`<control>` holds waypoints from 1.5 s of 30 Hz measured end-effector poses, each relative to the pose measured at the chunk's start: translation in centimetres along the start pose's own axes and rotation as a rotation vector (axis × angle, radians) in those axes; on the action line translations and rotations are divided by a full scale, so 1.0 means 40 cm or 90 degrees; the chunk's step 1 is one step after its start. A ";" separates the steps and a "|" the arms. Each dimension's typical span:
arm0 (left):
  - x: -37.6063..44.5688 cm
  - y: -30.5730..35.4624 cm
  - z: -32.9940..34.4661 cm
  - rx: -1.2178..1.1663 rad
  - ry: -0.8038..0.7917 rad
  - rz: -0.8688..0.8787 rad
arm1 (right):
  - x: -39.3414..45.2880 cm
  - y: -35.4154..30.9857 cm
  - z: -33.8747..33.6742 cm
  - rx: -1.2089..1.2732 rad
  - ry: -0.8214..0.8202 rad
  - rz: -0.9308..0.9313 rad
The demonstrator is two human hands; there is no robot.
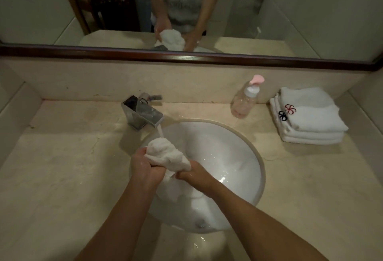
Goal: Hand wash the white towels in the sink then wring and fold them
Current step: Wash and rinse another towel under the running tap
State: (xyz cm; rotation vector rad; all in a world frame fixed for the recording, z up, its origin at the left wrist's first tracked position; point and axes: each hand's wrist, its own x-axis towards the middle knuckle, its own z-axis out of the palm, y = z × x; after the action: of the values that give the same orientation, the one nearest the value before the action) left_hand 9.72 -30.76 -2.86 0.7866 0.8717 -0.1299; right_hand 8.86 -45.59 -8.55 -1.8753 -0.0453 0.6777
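A wet white towel (165, 153) is bunched over the white sink (244, 148), right under the water running from the chrome faucet (143, 113). My left hand (145, 167) grips the bunched part from the left. My right hand (196, 174) grips it from the right, close beside the left. The rest of the towel hangs down between my forearms into the basin. Both hands look wet.
A stack of folded white towels (310, 119) with red and black emblems lies on the beige counter (62, 167) at the right. A clear soap pump bottle (246, 97) stands beside it. A dark-framed mirror (186, 57) runs along the back wall.
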 end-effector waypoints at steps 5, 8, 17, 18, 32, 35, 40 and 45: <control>0.056 0.012 -0.083 -0.090 -0.012 -0.053 | -0.030 -0.054 -0.031 -0.132 0.053 0.041; 0.060 -0.018 -0.125 0.131 -0.020 -0.052 | -0.030 -0.092 -0.047 -0.231 0.068 0.031; 0.084 -0.001 -0.125 1.003 -0.446 0.659 | -0.030 -0.269 -0.053 -0.578 -0.086 -0.003; 0.077 0.007 -0.099 0.937 -0.471 0.594 | -0.037 -0.298 -0.061 -0.566 -0.093 -0.005; 0.100 0.071 -0.020 0.890 -0.296 0.473 | 0.018 -0.165 -0.013 -0.084 0.175 -0.006; 0.151 0.082 -0.030 0.887 -0.197 0.430 | 0.114 -0.172 -0.021 -0.020 0.190 0.015; 0.229 0.029 -0.115 0.910 -0.162 0.391 | 0.246 -0.190 -0.021 -0.185 0.032 -0.041; 0.250 0.023 -0.101 0.809 -0.017 0.416 | 0.352 -0.199 -0.008 -0.355 -0.154 -0.075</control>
State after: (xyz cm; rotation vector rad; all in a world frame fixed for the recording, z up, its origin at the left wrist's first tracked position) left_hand 14.07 -25.38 -11.17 2.2068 0.3827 -0.1024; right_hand 23.01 -37.82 -7.63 -2.2822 -0.5446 0.8681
